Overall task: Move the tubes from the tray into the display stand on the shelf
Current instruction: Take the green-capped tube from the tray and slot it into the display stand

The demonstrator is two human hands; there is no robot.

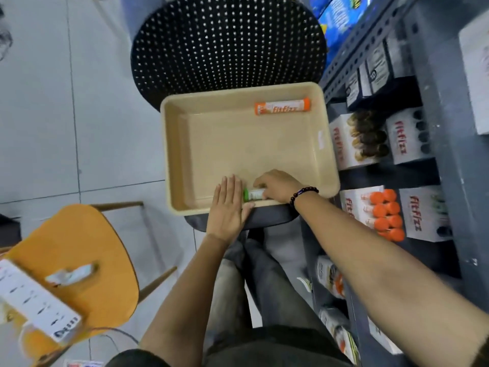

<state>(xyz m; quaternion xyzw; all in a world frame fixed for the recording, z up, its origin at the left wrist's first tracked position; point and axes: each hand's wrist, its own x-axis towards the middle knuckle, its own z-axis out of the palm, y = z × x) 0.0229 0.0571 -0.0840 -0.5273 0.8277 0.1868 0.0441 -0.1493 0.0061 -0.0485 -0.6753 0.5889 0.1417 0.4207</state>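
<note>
right hand (275, 186) fingers curled on green-capped tube (253, 194) at tray (328, 154) near edge; left hand (229, 207) flat, fingers together, beside it; orange tube (281, 106) far corner.

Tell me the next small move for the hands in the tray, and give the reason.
Probably lift the green-capped tube out: the right hand is already curled over it at the tray's near edge, while the left hand lies flat beside its cap. An orange tube waits at the far side.
</note>
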